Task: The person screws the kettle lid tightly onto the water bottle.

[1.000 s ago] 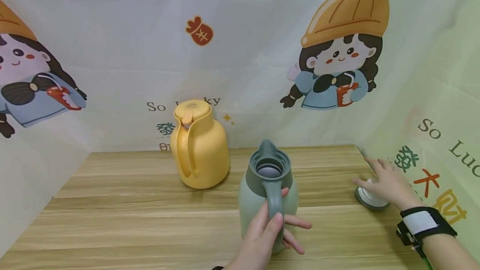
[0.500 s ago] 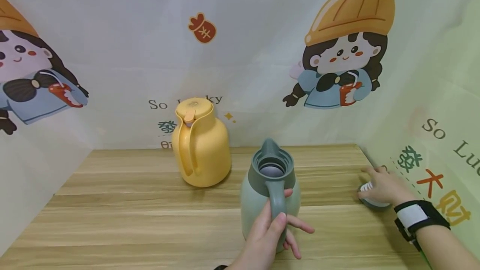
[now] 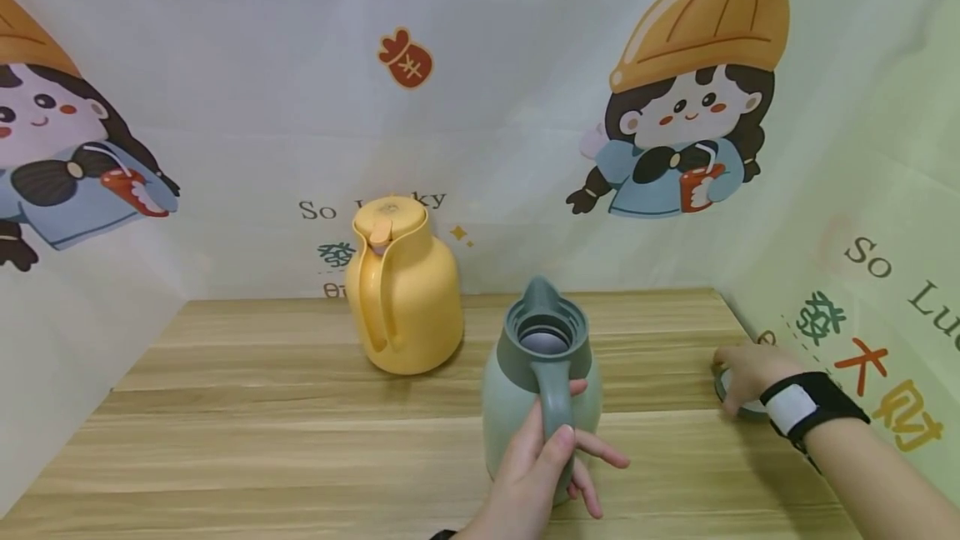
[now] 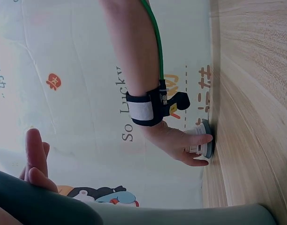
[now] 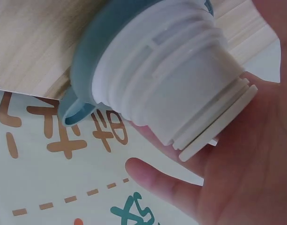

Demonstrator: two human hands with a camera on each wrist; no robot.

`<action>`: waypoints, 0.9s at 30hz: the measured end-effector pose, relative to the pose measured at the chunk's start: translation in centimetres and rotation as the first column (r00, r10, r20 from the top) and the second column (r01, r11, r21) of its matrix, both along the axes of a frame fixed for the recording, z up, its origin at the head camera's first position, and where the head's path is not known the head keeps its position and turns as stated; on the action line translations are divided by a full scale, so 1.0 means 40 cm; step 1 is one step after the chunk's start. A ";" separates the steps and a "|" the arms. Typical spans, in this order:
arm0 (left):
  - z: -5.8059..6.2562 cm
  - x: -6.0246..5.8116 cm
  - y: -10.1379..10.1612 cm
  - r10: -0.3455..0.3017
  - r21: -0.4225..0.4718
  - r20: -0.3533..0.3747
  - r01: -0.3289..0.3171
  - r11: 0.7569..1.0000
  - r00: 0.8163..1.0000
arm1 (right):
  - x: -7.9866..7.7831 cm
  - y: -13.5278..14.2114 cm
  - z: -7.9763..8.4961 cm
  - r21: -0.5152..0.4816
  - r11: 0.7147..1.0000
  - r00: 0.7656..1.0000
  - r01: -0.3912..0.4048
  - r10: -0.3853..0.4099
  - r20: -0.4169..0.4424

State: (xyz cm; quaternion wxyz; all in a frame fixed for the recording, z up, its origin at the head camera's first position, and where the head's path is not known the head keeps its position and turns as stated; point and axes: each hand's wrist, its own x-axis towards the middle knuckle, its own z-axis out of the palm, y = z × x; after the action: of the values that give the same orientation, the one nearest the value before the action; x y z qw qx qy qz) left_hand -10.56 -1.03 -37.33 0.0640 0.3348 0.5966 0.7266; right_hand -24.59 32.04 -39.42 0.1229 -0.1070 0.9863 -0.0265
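Left fingers point(image 3: 602, 448) around the handle point(image 3: 553, 390), right fingers point(image 5: 164, 184) around the upturned lid point(image 5: 171, 79), green jug point(image 3: 508, 402) between lid and yellow jug point(image 3: 420, 298).

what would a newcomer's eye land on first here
Probably the bright yellow jug at the back of the wooden table, left of centre. Then the open green jug nearer the front, and the orange-hatted cartoon girl printed on the backdrop, upper right in the head view.
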 end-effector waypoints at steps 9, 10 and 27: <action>0.004 0.001 0.001 0.009 0.010 -0.025 -0.008 1.000 1.000 | 0.004 -0.005 0.001 0.037 0.999 1.000 0.004 -0.003 -0.031; 0.003 0.001 0.001 0.009 0.009 -0.022 -0.008 1.000 1.000 | 0.004 -0.004 -0.002 0.036 0.999 0.999 0.005 -0.003 -0.040; 0.001 0.001 0.001 0.016 0.005 -0.015 -0.016 1.000 1.000 | 0.016 -0.007 -0.026 0.035 0.997 0.983 -0.064 0.069 -0.169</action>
State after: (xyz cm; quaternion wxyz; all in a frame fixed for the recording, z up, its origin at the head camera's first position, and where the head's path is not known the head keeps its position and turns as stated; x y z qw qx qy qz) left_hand -10.52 -0.98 -37.30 0.0529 0.3359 0.5979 0.7258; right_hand -23.94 31.76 -40.48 0.0406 -0.1398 0.9893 0.0012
